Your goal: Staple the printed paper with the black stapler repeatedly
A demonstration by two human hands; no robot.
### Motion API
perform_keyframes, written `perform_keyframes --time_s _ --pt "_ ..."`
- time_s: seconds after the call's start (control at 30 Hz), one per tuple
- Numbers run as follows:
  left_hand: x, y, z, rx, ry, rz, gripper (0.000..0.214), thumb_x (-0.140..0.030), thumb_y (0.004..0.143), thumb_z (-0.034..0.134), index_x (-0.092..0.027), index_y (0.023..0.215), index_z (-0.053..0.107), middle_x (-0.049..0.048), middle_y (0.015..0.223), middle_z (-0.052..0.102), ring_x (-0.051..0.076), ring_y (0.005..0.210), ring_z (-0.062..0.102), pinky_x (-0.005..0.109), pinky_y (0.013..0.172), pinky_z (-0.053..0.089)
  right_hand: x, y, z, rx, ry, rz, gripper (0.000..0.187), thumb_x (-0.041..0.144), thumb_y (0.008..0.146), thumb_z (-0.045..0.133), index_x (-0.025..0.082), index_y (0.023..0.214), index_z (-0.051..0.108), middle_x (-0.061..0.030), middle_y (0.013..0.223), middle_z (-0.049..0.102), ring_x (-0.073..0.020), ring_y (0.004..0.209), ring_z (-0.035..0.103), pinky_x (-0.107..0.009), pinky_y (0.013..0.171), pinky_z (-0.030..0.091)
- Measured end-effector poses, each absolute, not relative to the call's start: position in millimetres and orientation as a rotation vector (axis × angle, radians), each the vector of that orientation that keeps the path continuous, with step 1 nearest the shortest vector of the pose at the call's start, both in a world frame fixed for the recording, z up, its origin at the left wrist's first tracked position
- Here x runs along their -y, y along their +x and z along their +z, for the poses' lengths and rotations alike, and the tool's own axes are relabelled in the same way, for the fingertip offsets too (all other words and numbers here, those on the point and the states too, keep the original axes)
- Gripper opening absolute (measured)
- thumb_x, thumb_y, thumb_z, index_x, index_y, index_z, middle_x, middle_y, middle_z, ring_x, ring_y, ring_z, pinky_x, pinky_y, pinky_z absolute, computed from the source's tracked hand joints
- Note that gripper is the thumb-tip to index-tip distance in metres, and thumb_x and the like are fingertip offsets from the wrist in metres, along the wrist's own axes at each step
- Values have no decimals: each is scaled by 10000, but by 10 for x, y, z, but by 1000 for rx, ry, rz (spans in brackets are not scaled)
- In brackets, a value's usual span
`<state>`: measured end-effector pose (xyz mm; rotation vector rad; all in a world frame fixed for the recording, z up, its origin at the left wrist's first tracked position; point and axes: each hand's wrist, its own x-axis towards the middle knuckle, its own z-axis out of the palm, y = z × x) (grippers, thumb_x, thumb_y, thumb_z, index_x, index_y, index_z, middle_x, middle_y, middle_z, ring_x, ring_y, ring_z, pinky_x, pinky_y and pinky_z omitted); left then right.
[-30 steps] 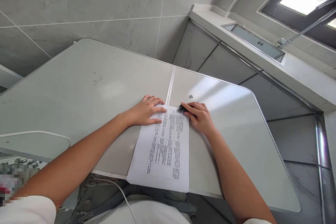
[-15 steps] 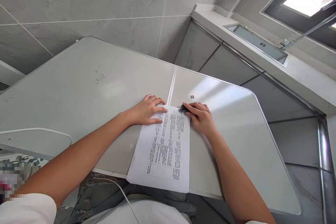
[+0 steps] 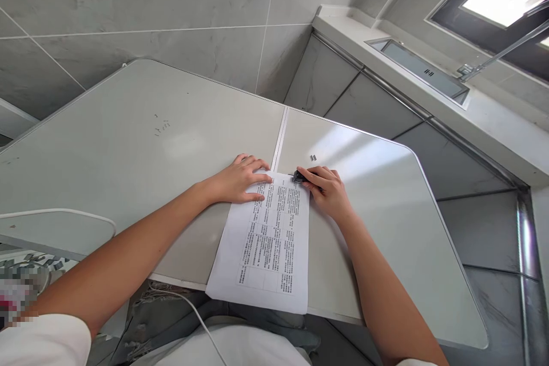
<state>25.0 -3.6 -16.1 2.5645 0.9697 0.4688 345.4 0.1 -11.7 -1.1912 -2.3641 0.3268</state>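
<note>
A printed sheet of paper (image 3: 270,246), or a thin stack of sheets, lies on the table with its near end hanging over the front edge. My left hand (image 3: 246,179) rests on its upper left corner, fingers spread and thumb lying on the print. My right hand (image 3: 328,187) grips a small black stapler (image 3: 299,176), whose jaw is at the paper's upper right corner. Fingers cover most of the stapler's body. Just beyond that hand sit two small strips of staples (image 3: 313,158) on the table.
The white folding table (image 3: 107,143) has a centre seam and a raised metal rim. Several tiny dark bits, perhaps loose staples (image 3: 162,126), lie on its left half. A white cable (image 3: 189,303) crosses my lap. Behind stand a tiled wall and a counter with a sink (image 3: 422,71).
Both hands, the paper and the stapler keep their places. The whole view has shifted very slightly.
</note>
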Motion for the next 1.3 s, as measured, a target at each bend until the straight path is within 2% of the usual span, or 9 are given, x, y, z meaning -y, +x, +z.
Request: perform_keyframes --time_s 0.23,0.47,0.63,0.73,0.83,0.97,1.03,1.13,1.3 --pt "18 250 -193 -956 2585 468 440 -514 903 693 -306 1290 702 99 1416 568 340 1252 503 538 1128 274 55 3372 -69 2379 -1330 286 402 248 1036 490 406 1357 672 -30 1108 717 -241 995 593 -441 932 388" --pt "16 244 -195 -971 2613 444 443 -530 906 689 -300 1285 699 103 1414 567 337 1237 508 535 1119 286 131 3176 -73 2473 -1447 25 502 78 970 445 375 1283 701 -40 1082 707 -259 1002 578 -465 932 344" --pt "15 224 -193 -974 2609 449 433 -519 922 675 -307 1299 691 104 1409 571 336 1256 504 544 1135 281 118 3250 -28 2465 -1421 111 399 232 1003 499 304 1386 582 -74 1178 690 -278 1064 582 -413 886 412" --pt "6 214 -193 -971 2602 446 431 -513 927 673 -312 1308 687 108 1402 572 337 1270 503 557 1142 275 27 3435 -58 2321 -1533 236 304 279 947 582 268 1248 624 -66 1112 709 -260 974 623 -351 766 440" --pt "1 216 -190 -973 2599 441 423 -505 935 668 -314 1312 683 114 1387 577 337 1285 500 565 1144 275 -66 3598 -81 2074 -1730 119 170 280 887 616 226 1044 651 -78 970 704 -269 880 628 -342 700 424" --pt "-5 242 -191 -976 2578 456 414 -497 940 666 -339 1323 675 99 1381 584 330 1280 510 567 1151 270 -22 3535 38 1770 -1702 -60 164 324 890 609 207 1004 629 -99 955 686 -288 917 621 -359 722 444" --pt "-14 252 -194 -994 2554 476 444 -488 959 644 -352 1381 632 93 1381 590 325 1285 508 564 1156 271 116 3347 125 1736 -1597 70 186 363 891 639 215 1003 624 -69 919 684 -251 856 620 -345 723 457" --pt "-38 232 -189 -1081 2478 567 450 -474 1004 575 -319 1426 588 106 1383 583 313 1285 510 540 1133 323 411 2958 178 1827 -1433 495 185 367 863 691 227 958 616 -2 806 658 -180 710 583 -298 669 450" --pt "-83 134 -143 -1256 2271 834 294 -416 1043 501 -257 1174 711 99 1261 585 273 1215 543 488 1101 396 706 2511 81 2088 -1300 852 187 196 754 650 228 777 467 34 734 552 -137 653 486 -258 596 355"
